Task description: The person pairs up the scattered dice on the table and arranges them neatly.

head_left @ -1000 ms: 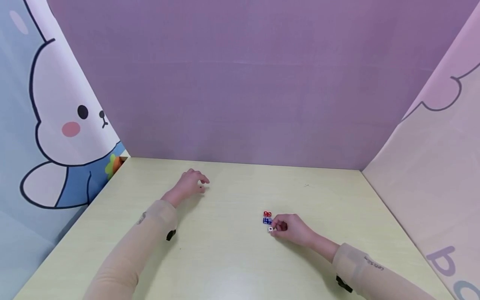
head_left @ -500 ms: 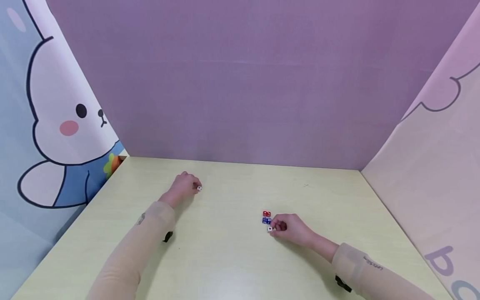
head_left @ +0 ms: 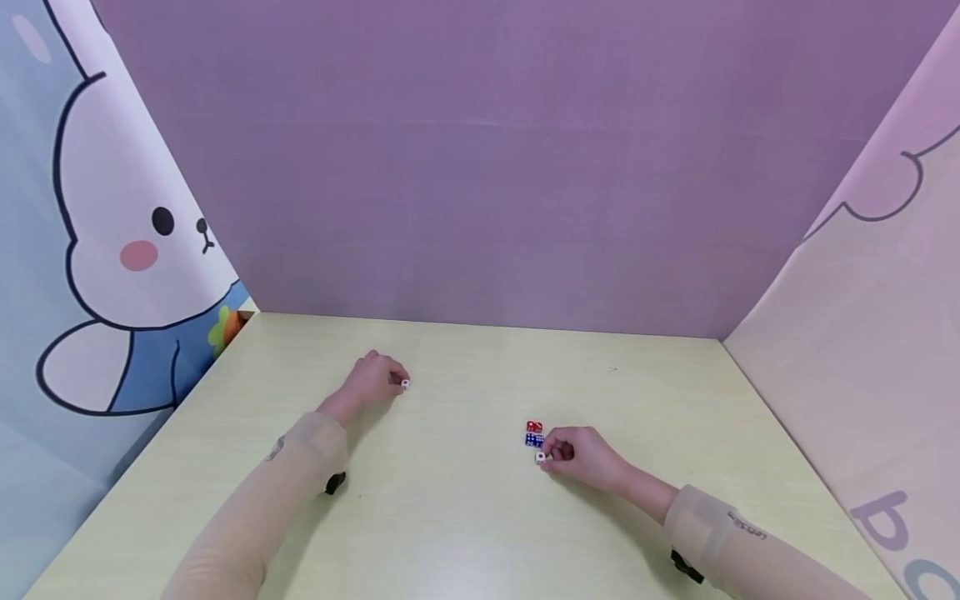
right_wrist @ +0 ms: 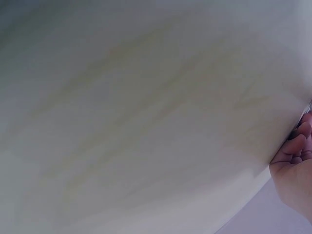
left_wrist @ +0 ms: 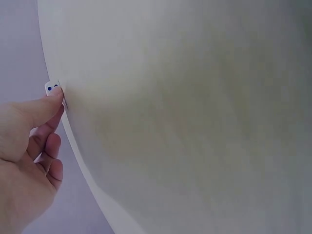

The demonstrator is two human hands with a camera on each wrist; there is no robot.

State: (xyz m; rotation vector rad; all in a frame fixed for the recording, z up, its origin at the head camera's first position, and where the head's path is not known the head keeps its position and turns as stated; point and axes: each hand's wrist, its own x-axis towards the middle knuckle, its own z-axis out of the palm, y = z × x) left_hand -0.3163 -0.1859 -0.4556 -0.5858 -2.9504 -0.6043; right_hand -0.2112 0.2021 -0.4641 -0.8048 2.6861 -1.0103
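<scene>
My left hand (head_left: 375, 377) pinches a white die (head_left: 405, 384) between thumb and fingertips at the left of the table. In the left wrist view this die (left_wrist: 51, 88) shows blue pips above the thumb, and the other fingers curl loosely. Near the middle right, my right hand (head_left: 588, 457) has thumb and fingertips on another white die (head_left: 540, 457). Just beyond that die lie blue dice (head_left: 534, 440), and red dice (head_left: 534, 427) sit behind them in a small group. In the right wrist view only part of the right hand (right_wrist: 297, 158) shows; its die is hidden.
The pale wooden table (head_left: 465, 517) meets a purple panel (head_left: 480, 208) at the back. A rabbit-printed sheet (head_left: 112, 250) borders the left side, and a pale printed sheet (head_left: 862, 358) stands along the right edge.
The left hand's spread fingers have closed on a white die. In the last half second that hand has shifted slightly right and nearer with it. The right hand stays put.
</scene>
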